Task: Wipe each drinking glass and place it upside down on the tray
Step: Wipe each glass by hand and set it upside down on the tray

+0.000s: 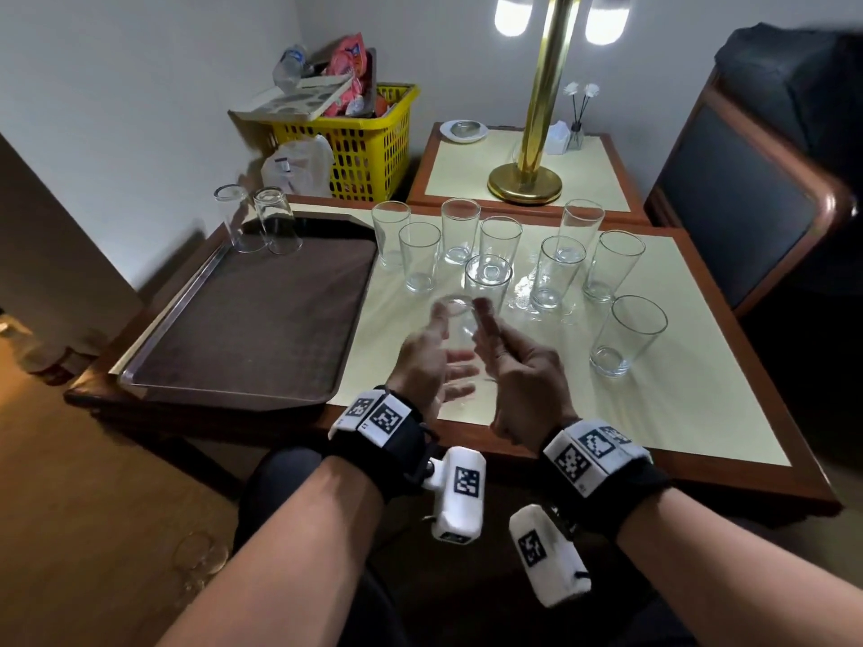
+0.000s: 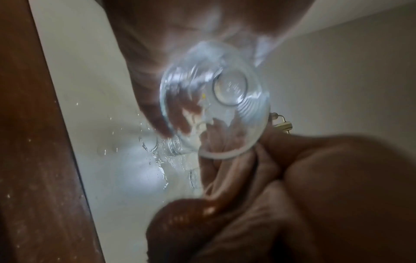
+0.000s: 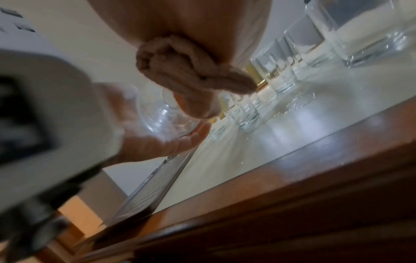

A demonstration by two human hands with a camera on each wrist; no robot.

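Note:
A clear drinking glass (image 1: 460, 333) is held tilted above the table's near side, between both hands. My left hand (image 1: 427, 361) cradles it, fingers curled round its wall; in the left wrist view the glass's (image 2: 225, 92) mouth faces the camera. My right hand (image 1: 518, 371) pinches the glass near its rim, with the other fingers (image 3: 180, 71) curled into the palm. No cloth is visible. The brown tray (image 1: 261, 319) lies to the left, with two upside-down glasses (image 1: 278, 221) at its far corner. Several upright glasses (image 1: 555, 273) stand on the cream tabletop beyond my hands.
One upright glass (image 1: 626, 333) stands closest on the right. Water drops (image 2: 162, 169) lie on the tabletop. A yellow basket (image 1: 369, 147) sits behind the tray, a brass lamp (image 1: 527, 179) on the far side table, and a dark chair (image 1: 747, 179) at right.

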